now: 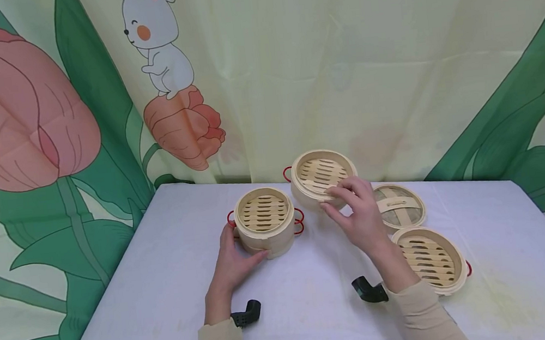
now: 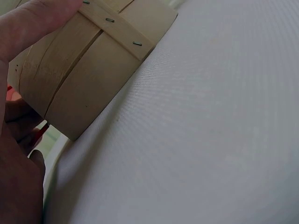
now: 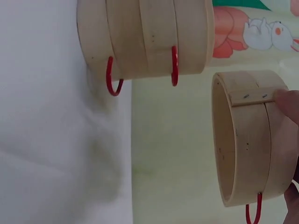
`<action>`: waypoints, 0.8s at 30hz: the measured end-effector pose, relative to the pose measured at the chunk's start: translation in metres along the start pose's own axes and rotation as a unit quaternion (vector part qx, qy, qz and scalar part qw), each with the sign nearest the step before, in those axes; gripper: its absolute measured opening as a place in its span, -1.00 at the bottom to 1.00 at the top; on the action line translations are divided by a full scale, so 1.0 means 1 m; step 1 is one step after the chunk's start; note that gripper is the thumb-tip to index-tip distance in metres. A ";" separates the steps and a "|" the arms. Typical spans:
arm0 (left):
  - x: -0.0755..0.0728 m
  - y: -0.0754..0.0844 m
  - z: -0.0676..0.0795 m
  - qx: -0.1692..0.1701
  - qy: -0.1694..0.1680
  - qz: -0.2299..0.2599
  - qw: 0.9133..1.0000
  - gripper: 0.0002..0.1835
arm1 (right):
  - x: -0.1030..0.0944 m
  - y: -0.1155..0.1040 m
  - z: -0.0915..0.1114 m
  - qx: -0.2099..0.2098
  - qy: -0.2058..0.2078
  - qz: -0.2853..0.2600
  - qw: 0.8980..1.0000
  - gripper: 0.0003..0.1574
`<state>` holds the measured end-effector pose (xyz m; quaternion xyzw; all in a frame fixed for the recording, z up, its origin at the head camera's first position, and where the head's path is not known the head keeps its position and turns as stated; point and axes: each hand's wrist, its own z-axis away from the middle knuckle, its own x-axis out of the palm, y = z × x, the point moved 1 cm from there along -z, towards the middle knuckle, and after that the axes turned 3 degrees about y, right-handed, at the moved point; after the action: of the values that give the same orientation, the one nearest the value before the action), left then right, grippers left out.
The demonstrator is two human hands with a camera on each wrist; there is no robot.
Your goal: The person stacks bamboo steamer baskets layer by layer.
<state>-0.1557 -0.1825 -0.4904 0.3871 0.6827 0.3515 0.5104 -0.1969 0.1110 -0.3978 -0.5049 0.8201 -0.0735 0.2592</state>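
Observation:
Two bamboo steamer baskets [image 1: 267,241] with red loop handles stand stacked on the table, slatted floor showing in the upper one. My left hand [image 1: 231,264] grips the stack from its left side, with the thumb across the lower front wall. In the left wrist view, the thumb [image 2: 32,25] lies against the stapled seam. To the right, my right hand [image 1: 359,216] pinches the near rim of another steamer basket [image 1: 322,173]. This basket hangs tilted above the tabletop, its open underside visible in the right wrist view, slightly beyond the stack.
Right of the held basket lies a round woven steamer lid [image 1: 396,202] with a strap handle. Nearer me, another slatted steamer basket [image 1: 431,258] rests on the white-covered table [image 1: 296,310], partly behind my right forearm. A printed curtain [image 1: 366,73] hangs along the table's far edge.

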 end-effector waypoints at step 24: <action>0.000 -0.001 0.000 0.004 0.002 -0.006 1.000 0.17 | 0.036 -0.024 -0.007 -0.006 -0.023 -0.053 0.998 -0.61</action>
<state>-0.1561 -0.1832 -0.4912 0.3843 0.6877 0.3461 0.5096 -0.1941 0.0672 -0.3949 -0.5506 0.7866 -0.0704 0.2705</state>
